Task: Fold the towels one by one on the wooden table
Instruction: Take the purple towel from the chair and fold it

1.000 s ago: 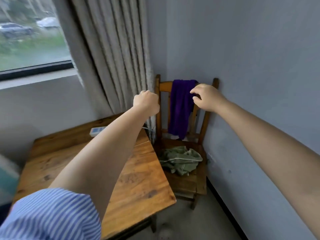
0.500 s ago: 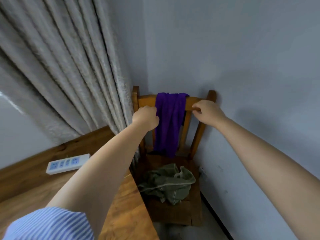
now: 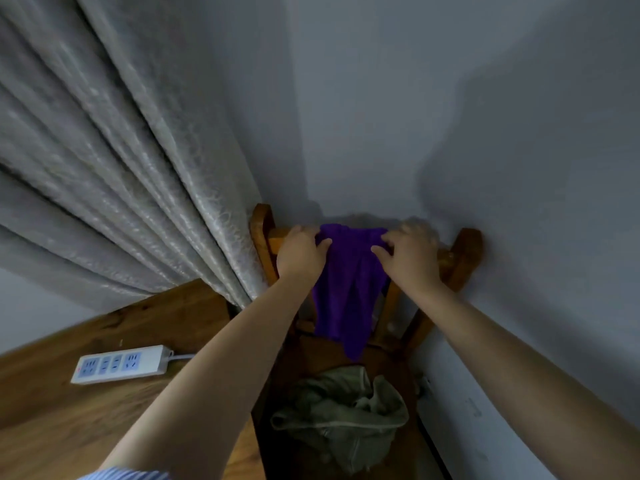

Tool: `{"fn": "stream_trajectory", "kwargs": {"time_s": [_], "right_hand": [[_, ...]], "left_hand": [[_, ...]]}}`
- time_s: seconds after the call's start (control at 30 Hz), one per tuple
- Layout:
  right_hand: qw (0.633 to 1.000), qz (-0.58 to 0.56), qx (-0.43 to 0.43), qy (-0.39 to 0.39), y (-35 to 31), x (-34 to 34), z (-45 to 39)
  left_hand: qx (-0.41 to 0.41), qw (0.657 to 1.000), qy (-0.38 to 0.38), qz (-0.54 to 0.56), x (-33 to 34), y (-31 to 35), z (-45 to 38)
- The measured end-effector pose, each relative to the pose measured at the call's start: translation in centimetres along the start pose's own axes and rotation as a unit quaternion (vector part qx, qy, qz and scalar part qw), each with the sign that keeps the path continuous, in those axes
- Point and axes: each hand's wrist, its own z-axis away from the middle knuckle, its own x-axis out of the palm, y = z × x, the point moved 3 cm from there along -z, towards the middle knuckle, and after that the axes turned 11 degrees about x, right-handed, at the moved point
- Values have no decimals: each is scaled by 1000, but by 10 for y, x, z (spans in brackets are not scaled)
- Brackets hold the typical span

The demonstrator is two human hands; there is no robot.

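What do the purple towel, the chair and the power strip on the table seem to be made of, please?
The purple towel looks like soft, matte plush fabric, perhaps microfibre: it hangs in limp folds over the chair's top rail. The chair seems to be solid wood with an orange-brown varnish that shows a slight sheen. The power strip looks like smooth white moulded plastic.

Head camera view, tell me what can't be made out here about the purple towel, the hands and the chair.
Purple towel: its far half hangs behind the chair rail, hidden.
Left hand and right hand: fingertips lie on the towel's top edge; how firmly they grip cannot be told, and the right is motion-blurred.
Green towel: crumpled on the seat, shape unclear.
Wooden table: cut off by the left and bottom edges.
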Motion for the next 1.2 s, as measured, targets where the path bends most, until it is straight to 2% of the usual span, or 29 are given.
{"fn": "stream_trajectory", "kwargs": {"time_s": [0.1,0.17,0.27,0.43,0.57,0.73,0.93,1.2], "right_hand": [[997,-38,-3,64,2,4,6],[995,-69,5,70,1,3,5],[994,-109,13,28,-3,-1,2],[971,-229,-37,52,-37,-35,22],[965,-232,-122,28,-78,-54,56],[950,-255,-181,4,-139,-49,118],[922,-286,-259,-34,-217,-38,253],[913,-270,-249,-177,-280,18,408]], "left_hand": [[50,998,3,-33,5,5,1],[54,998,0,-18,2,6,1],[18,998,15,52,-8,5,4],[-57,974,82,205,-44,2,30],[-82,967,130,203,-82,-23,74],[-113,956,192,193,-123,-64,161],[-177,917,289,210,-189,-133,330],[-267,903,264,208,-218,-198,529]]}}
